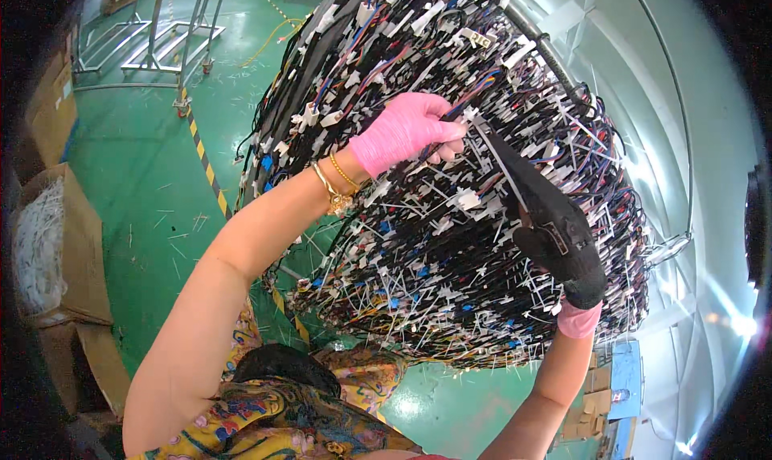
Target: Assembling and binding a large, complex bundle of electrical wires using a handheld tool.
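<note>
My left hand (414,130), in a pink fingerless glove, is closed in a pinch on a dark wire harness (465,104) with coloured wires at its end. My right hand (581,271) wears a black glove over a pink cuff. It is wrapped round a black tool that looks like a cable tie gun (527,182). The tool's narrow nose points up and left, close to my left fingertips, beside a small white piece on the harness. Its handle is mostly hidden by my right hand. Behind both hands hangs a dense mass of wire harnesses (434,259) with white and blue connectors.
A metal rail (531,30) runs along the top of the hanging harnesses. At left stand an open cardboard box (84,247) of white strips and a metal frame cart (157,54). Yellow-black tape (205,162) and scattered strips mark the green floor. More cardboard (595,404) lies lower right.
</note>
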A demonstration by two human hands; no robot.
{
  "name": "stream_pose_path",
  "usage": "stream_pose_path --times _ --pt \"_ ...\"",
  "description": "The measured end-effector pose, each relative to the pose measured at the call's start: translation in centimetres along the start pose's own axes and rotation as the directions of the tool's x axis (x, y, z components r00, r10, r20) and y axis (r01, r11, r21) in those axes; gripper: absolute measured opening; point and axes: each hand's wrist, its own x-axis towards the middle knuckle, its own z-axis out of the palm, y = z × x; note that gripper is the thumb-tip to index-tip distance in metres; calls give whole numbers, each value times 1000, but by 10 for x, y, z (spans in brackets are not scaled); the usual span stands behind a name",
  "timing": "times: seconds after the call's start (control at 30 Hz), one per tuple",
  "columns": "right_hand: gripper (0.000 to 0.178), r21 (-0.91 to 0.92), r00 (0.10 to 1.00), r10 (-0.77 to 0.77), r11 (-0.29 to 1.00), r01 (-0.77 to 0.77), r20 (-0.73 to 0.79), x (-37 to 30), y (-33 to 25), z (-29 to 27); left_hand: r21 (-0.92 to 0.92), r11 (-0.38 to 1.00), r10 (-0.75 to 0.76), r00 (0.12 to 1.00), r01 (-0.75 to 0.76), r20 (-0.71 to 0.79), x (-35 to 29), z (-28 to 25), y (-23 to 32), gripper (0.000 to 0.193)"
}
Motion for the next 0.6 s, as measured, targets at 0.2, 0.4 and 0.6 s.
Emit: stream_pose_path --times 0.2,0.4,0.6 --pt "55 99 997 66 993 -71 46 3 1 -6 195 974 128 989 -112 -74 4 3 -10 18" --pt "53 109 1000 -10 994 12 -19 22 -12 -2 282 940 237 961 -189 -144 4 5 -16 15" --pt "48 176 977 212 961 -213 22 18 -25 6 342 924 223 967 -170 -121 2 8 -12 15"
